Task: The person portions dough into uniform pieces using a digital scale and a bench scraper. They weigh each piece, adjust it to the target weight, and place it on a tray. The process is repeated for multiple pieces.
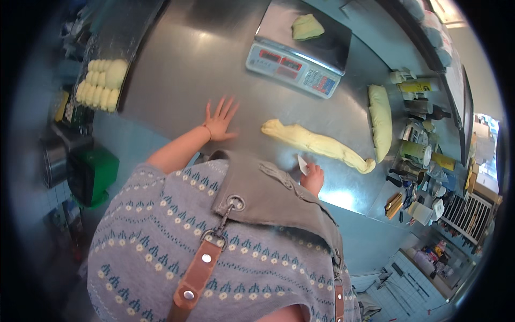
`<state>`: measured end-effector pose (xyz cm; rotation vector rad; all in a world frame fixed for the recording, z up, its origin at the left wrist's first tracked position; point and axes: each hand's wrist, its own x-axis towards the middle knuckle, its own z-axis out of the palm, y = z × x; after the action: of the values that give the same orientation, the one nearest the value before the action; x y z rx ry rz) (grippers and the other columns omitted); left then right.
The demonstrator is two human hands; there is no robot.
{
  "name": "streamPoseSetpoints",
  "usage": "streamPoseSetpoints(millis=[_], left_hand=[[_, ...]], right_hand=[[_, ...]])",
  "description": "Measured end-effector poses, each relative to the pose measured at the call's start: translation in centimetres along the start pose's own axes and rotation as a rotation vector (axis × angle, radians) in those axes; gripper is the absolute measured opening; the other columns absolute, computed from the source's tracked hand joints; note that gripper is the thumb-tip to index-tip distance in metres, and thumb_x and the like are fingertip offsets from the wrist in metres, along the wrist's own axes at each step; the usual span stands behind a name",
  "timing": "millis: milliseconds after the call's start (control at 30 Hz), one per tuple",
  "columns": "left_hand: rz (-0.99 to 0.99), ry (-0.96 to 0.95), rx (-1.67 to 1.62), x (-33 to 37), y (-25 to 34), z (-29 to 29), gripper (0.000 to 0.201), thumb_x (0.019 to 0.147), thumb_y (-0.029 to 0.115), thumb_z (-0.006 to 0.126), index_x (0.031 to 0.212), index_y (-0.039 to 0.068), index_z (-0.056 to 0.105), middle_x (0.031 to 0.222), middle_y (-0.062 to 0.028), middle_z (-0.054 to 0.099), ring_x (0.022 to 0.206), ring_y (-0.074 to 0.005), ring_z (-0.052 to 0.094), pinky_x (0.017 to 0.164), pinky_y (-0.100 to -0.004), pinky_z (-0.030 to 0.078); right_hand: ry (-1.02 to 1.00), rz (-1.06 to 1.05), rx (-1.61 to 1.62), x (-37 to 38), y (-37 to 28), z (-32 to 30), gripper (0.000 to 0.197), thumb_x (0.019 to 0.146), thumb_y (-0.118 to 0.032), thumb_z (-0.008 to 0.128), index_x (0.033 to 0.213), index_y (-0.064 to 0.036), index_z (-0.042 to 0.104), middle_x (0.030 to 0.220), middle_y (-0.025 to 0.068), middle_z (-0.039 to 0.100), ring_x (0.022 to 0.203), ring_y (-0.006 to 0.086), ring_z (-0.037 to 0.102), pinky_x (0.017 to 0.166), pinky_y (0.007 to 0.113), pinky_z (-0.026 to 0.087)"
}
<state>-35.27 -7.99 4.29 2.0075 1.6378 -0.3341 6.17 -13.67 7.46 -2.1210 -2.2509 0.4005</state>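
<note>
My left hand [219,121] is spread out on the steel worktop, fingers apart, with nothing in it. In my right hand [313,179], close to the worktop's near edge, is a pale dough scraper [302,163]. Just beyond the scraper lies a long, uneven rope of yellowish dough [316,143], stretched from the middle toward the right. A thicker dough log [380,123] rests farther right, near the wall side. One cut piece of dough [308,27] sits on the plate of a digital scale [292,70] at the back.
At the left edge, a tray [123,96] holds several rows of small dough pieces and one larger ball [116,73]. Jars, tins and tools [416,153] crowd the right side below a shelf. A green bin [94,174] stands low at the left.
</note>
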Motion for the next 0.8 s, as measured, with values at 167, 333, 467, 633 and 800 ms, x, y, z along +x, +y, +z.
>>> streamPoseSetpoints(millis=[167,333,467,633,800], left_hand=[[-0.04,-0.034,0.038,0.2,0.0,0.7,0.105,0.082,0.071,0.052,0.156,0.014,0.002,0.162,-0.0137,-0.008,0.148,-0.0377,-0.011,0.107,-0.0714,-0.005],[0.016,0.024,-0.012,0.3,-0.2,0.3,0.106,0.082,0.07,0.052,0.156,0.012,0.002,0.162,-0.0146,-0.007,0.148,-0.0383,-0.01,0.107,-0.0713,-0.005],[0.002,-0.021,-0.125,-0.2,-0.5,0.1,0.107,0.08,0.071,0.054,0.155,0.012,0.006,0.162,-0.0156,-0.005,0.148,-0.0387,-0.009,0.108,-0.0709,-0.005],[0.025,0.024,-0.125,0.6,-0.6,0.6,0.111,0.076,0.074,0.055,0.155,0.011,0.007,0.161,-0.0169,-0.005,0.147,-0.0404,-0.01,0.107,-0.0717,-0.007],[0.021,0.041,-0.137,0.5,-0.4,1.7,0.113,0.075,0.074,0.056,0.155,0.011,0.008,0.161,-0.017,-0.005,0.147,-0.0404,-0.01,0.105,-0.0727,-0.009]], right_hand=[[0.018,-0.039,0.003,1.0,0.2,0.0,0.036,0.062,-0.003,0.07,0.096,-0.0115,0.06,0.095,0.0091,0.06,0.09,0.0328,0.056,0.075,0.045,0.047],[0.159,-0.019,0.023,1.0,-0.1,1.0,0.033,0.062,-0.001,0.067,0.094,-0.0106,0.061,0.09,0.0113,0.06,0.084,0.0351,0.055,0.071,0.046,0.045],[0.163,-0.031,-0.004,1.1,1.1,2.4,0.033,0.059,-0.001,0.065,0.09,-0.0115,0.061,0.086,0.0123,0.058,0.082,0.0357,0.055,0.071,0.047,0.045],[0.123,0.005,0.009,0.7,1.6,1.5,0.032,0.062,-0.004,0.068,0.092,-0.0126,0.061,0.086,0.0143,0.06,0.083,0.0371,0.057,0.072,0.049,0.047],[0.039,0.048,0.084,0.2,1.1,0.1,0.038,0.064,-0.01,0.069,0.101,-0.0111,0.061,0.096,0.0182,0.06,0.091,0.0395,0.057,0.078,0.05,0.048]])
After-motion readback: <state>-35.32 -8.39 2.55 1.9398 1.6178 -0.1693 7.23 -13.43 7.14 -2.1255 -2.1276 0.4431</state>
